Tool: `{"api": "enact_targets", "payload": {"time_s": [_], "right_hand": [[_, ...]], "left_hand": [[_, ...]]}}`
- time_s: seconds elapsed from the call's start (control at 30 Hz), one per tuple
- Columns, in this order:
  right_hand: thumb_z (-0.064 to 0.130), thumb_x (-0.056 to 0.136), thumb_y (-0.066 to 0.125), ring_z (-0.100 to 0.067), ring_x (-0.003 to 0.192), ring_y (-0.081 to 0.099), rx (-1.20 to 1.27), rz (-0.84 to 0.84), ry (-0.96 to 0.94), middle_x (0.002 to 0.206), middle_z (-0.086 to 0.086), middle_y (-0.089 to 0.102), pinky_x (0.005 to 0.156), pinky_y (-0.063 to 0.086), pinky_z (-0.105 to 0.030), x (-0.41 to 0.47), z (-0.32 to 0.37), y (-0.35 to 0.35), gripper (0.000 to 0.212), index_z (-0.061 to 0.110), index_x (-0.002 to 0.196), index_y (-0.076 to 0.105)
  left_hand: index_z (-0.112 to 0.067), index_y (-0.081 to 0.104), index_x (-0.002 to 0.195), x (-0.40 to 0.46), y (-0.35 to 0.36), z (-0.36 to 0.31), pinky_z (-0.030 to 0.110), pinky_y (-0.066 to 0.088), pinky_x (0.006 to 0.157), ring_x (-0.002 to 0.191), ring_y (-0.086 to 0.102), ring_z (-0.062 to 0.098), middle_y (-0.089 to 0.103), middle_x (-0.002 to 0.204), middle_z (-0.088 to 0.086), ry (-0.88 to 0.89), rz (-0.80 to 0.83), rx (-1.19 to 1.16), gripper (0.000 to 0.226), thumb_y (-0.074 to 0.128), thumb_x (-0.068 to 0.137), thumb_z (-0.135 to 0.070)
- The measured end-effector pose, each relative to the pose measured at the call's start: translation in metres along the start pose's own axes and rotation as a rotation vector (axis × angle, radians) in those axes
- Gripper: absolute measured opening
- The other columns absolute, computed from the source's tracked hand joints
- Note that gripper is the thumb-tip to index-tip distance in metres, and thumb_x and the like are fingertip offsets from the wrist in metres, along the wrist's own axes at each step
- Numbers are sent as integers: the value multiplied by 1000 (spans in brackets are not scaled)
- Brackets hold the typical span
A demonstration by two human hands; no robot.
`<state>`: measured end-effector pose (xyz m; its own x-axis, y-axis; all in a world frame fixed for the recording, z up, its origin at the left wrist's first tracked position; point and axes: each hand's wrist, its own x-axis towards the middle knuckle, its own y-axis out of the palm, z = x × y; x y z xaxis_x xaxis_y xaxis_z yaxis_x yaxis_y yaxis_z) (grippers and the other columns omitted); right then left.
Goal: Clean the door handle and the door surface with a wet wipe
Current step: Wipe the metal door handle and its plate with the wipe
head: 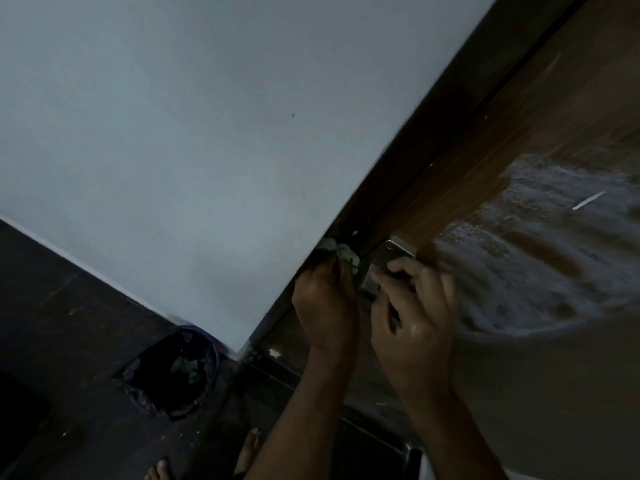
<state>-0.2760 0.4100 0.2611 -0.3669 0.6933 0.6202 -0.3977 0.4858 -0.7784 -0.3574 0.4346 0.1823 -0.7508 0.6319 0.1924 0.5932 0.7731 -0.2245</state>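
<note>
The brown wooden door (pixel 540 140) fills the right side, with pale wet streaks across its lower part. Its metal handle plate (pixel 393 255) sits at the door's edge next to the dark frame. My right hand (pixel 412 320) grips the handle, and its fingers hide most of it. My left hand (pixel 325 306) is closed around a crumpled, dirty wet wipe (pixel 341 252) and presses it against the door edge beside the plate. Only the top of the wipe shows above my fingers.
A pale grey wall (pixel 190 133) takes up the left and middle. On the dark floor below stands a bin lined with a black bag (pixel 173 372), with used wipes inside. My bare feet (pixel 249 452) are near the door's bottom.
</note>
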Motion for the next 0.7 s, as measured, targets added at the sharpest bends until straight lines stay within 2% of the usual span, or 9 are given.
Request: {"api": "enact_targets", "payload": {"time_s": [0.13, 0.2, 0.3, 0.37, 0.43, 0.5, 0.53, 0.6, 0.7], "right_hand": [[-8, 85, 64, -40, 86, 66, 37, 1, 15, 102, -20, 72, 74, 51, -53, -4, 0, 3, 20, -1, 95, 80], [-8, 85, 65, -40, 87, 66, 55, -6, 25, 103, -20, 72, 76, 51, -52, -4, -1, 3, 20, -1, 96, 80], [-8, 85, 65, -38, 89, 65, 82, -22, 61, 103, -20, 71, 76, 51, -51, -5, -2, 3, 21, -1, 97, 80], [-8, 86, 64, -37, 88, 65, 96, -36, 72, 103, -20, 71, 77, 50, -49, -8, -2, 4, 21, -1, 98, 80], [-8, 88, 63, -35, 88, 66, 107, -36, 71, 102, -19, 70, 87, 48, -37, -11, -2, 4, 21, -1, 97, 80], [-7, 89, 61, -31, 90, 65, 123, -27, 66, 101, -18, 70, 95, 38, -19, -15, -2, 5, 21, -1, 98, 79], [-7, 90, 60, -29, 92, 63, 131, -23, 65, 101, -18, 70, 93, 39, -19, -16, -3, 7, 22, -1, 98, 79], [-6, 93, 58, -26, 96, 60, 138, -4, 64, 102, -18, 70, 85, 47, -29, -22, -3, 11, 23, -1, 99, 79], [2, 97, 52, -26, 97, 60, 170, -22, 73, 102, -18, 70, 83, 49, -36, -26, -4, 12, 27, -1, 98, 80]], "left_hand": [[0, 78, 88, 0, 2, -1, 41, 57, 74, 77, 70, 32, 75, 84, 16, -108, -27, -54, 15, 69, 89, -12], [4, 77, 89, 1, 5, -6, 42, 56, 79, 82, 70, 33, 75, 88, 20, -37, -57, -40, 16, 69, 88, -10], [4, 77, 96, 0, 8, 3, 29, 53, 88, 91, 68, 29, 75, 98, 19, 105, -99, 22, 16, 75, 83, -5], [4, 77, 96, -9, 3, 18, 29, 53, 88, 90, 67, 29, 74, 98, 19, 74, -41, 69, 16, 78, 82, -4], [4, 78, 91, -19, -2, 32, 39, 57, 78, 83, 68, 33, 74, 90, 20, -38, 36, 115, 12, 76, 84, -6], [3, 78, 88, -20, -2, 36, 35, 54, 73, 78, 67, 34, 73, 85, 19, -123, 77, 106, 12, 72, 88, -8], [2, 77, 86, -17, 0, 34, 30, 50, 70, 74, 66, 33, 72, 82, 18, -136, 78, 99, 13, 70, 89, -9], [0, 74, 75, -10, 4, 28, 27, 42, 61, 64, 63, 30, 70, 73, 15, -136, 75, 89, 18, 67, 90, -6], [1, 67, 72, -13, 9, 23, 38, 47, 60, 63, 59, 32, 65, 73, 17, -135, 102, 31, 24, 60, 93, -7]]}}
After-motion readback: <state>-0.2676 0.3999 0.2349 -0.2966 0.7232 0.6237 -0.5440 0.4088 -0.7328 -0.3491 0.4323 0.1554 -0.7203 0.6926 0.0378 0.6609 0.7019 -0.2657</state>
